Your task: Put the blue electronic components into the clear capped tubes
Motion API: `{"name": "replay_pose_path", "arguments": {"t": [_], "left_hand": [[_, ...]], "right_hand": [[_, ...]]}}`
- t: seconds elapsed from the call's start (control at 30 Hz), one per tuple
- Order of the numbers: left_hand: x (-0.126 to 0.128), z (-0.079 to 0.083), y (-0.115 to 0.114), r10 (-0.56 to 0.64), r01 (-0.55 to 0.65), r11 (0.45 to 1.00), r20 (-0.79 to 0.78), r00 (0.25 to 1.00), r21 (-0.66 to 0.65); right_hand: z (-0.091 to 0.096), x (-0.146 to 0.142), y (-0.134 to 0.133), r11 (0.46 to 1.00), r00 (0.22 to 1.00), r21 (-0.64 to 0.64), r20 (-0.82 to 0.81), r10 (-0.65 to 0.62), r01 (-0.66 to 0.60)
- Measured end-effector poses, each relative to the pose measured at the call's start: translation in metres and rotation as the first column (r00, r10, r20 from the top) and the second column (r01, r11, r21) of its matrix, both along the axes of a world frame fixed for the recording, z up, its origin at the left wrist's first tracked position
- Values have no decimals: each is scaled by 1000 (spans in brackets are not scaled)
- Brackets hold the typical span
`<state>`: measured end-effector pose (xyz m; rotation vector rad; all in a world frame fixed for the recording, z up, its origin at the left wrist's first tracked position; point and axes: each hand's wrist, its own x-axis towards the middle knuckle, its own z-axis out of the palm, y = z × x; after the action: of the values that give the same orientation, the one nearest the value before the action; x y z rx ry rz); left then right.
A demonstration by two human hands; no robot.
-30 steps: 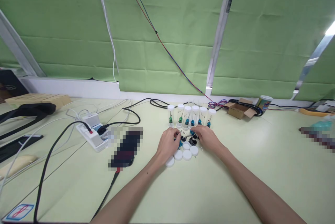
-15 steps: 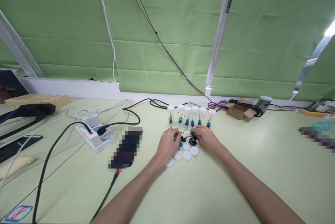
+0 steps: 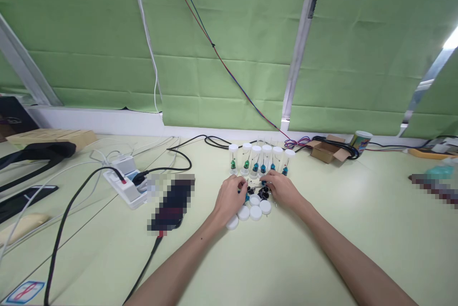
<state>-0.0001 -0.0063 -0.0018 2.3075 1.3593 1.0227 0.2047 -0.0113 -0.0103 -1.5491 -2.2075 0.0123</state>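
My left hand (image 3: 231, 195) is closed in a pinch; whatever its fingertips hold is too small to make out. Facing it, my right hand (image 3: 281, 188) pinches a small blue piece with a thin wire (image 3: 264, 183). Between and below the hands lie small black pieces (image 3: 264, 193) with thin wires, and another blue piece (image 3: 246, 198) shows beside my left fingers. Several white round caps (image 3: 255, 212) lie just in front. Behind the hands stands a row of clear capped tubes (image 3: 246, 158), upright, with green or blue pieces and wires inside.
To the left lie a phone (image 3: 173, 203) on a cable and a white power strip (image 3: 123, 184) with plugs. At the back right are an opened cardboard box (image 3: 324, 150), coiled black cable and a round canister (image 3: 360, 141). A green curtain (image 3: 229, 82) hangs behind the table.
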Motion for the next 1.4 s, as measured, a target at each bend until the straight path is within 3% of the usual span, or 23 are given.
{"name": "replay_pose_path", "arguments": {"t": [0.17,0.33,0.57,0.8,1.07,1.4], "left_hand": [[0,1,0,6,-6,1000,18,1000,13],[1,2,1,36,-38,999,73,997,22],[3,9,-6,1,16,997,222,975,-73],[3,11,-7,-93,147,980,343,935,-135],[4,10,-6,-95,175,973,429,898,-150],[6,16,-12,-99,151,985,428,898,-88]], "right_hand": [[3,-3,-1,998,997,63,-75,19,-15],[8,-12,-6,981,956,176,-265,124,-78],[12,-30,-17,954,892,257,-378,249,-157],[13,-35,-21,951,866,238,-411,285,-200],[14,-37,-23,952,868,232,-410,281,-198],[14,-37,-23,954,860,232,-428,276,-191]]}}
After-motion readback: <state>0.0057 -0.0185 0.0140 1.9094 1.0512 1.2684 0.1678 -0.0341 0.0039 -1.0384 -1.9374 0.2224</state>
